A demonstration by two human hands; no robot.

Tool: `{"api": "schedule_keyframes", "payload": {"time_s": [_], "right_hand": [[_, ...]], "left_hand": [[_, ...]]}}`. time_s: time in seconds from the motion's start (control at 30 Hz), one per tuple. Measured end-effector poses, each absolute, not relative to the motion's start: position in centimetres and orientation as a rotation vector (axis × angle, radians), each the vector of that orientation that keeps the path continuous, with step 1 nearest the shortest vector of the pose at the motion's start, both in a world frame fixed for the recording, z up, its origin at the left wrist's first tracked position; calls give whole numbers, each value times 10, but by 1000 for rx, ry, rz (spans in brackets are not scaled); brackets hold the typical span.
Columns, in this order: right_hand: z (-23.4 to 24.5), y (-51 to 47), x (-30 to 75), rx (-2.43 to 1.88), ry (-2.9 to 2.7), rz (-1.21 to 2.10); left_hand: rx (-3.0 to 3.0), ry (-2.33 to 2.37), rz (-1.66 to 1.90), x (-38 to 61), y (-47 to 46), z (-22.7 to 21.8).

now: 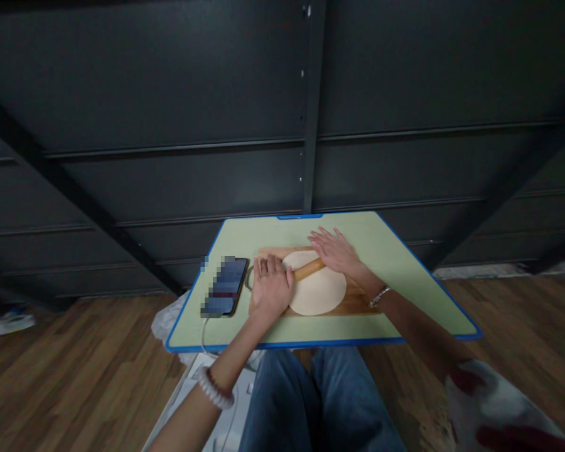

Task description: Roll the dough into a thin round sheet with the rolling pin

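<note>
A flat round of pale dough [317, 292] lies on a wooden board [353, 303], which rests on a small light-green table with a blue edge [395, 263]. A wooden rolling pin [308, 270] lies across the dough's upper left part. My left hand [272, 285] presses flat on the pin's left end, fingers stretched out. My right hand [336, 250] lies flat over the pin's right end, fingers spread. Neither hand wraps round the pin.
A phone [226, 285] with a lit screen lies on the table left of the board, a white cable running off the front edge. My jeans-clad legs [320, 402] are under the table. Dark metal panels [282, 125] stand behind; wooden floor lies around.
</note>
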State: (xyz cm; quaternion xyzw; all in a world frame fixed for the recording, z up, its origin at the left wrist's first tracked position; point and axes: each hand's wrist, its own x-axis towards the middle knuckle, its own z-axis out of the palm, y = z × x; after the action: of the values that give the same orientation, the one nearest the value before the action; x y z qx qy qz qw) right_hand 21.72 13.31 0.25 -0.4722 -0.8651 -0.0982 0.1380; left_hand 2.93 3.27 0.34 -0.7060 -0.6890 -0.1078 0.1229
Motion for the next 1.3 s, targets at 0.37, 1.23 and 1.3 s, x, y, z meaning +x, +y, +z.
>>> {"api": "schedule_keyframes", "payload": {"time_s": [0.37, 1.23, 1.3], "right_hand": [[5, 199, 180, -1533, -2629, 102], [10, 180, 190, -1660, -2529, 138], [8, 162, 202, -1629, -2551, 106]], "left_hand": [[-2109, -2064, -267, 11, 67, 8], [-2271, -2118, -206, 9, 81, 9], [-2305, -2080, -187, 15, 74, 10]]}}
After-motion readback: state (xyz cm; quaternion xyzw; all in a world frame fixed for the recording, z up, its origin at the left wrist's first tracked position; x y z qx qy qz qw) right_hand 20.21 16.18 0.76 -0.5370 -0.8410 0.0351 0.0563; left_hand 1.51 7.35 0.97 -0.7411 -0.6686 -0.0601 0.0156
